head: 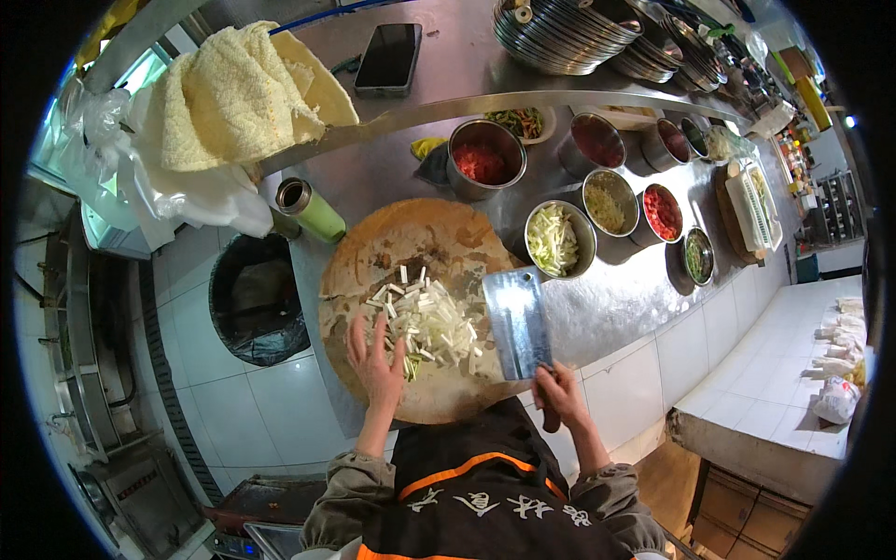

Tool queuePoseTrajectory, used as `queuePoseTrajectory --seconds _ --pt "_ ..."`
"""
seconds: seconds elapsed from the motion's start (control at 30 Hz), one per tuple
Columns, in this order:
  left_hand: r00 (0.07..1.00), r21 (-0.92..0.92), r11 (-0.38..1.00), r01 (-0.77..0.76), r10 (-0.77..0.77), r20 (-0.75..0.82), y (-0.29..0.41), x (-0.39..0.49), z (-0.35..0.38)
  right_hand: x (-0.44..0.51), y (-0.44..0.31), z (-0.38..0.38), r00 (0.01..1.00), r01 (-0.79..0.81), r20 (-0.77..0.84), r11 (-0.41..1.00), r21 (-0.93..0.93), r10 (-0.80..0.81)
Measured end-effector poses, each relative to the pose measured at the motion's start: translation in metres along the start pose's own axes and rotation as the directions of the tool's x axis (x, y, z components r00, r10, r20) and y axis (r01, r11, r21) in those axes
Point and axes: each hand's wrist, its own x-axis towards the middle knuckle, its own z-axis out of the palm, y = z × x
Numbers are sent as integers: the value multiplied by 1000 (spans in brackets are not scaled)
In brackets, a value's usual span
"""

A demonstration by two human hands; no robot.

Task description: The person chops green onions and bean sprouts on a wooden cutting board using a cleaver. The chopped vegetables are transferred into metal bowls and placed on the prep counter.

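Note:
A round wooden chopping board (420, 224) lies on the steel counter, with a heap of chopped pale vegetable pieces (437, 322) on it. Fingers spread, my left hand (376, 360) rests at the left edge of the heap and holds nothing that I can see. My right hand (558, 393) grips the handle of a cleaver (518, 325), whose broad blade is over the board's right edge. Just beyond the blade is a steel pot of cut pale-green vegetable (553, 241).
Several steel pots, one with chopped red food (479, 164), line the counter. A green flask (318, 213) stands left of the board, above a lined bin (259, 301). A raised shelf bears a yellow towel (231, 105), a phone (388, 57) and stacked metal plates (560, 35).

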Motion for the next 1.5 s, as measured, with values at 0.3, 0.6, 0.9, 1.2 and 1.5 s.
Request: queuePoseTrajectory --seconds 0.3,0.6,0.9,1.2,1.5 --pt "996 -126 990 -57 65 64 35 14 61 -19 54 -2 985 -149 -37 945 290 167" --pt "989 -30 990 -135 136 56 67 3 50 -15 53 -35 979 -165 -55 922 351 196" --pt "789 -34 823 -567 555 263 117 -37 60 -13 53 -29 981 -120 -105 932 341 164" --pt "999 13 999 44 -44 14 59 -6 45 -27 52 -31 983 -179 0 948 263 185" --pt "996 -174 982 71 -78 -33 79 -11 66 -5 33 59 980 -140 146 989 37 133"
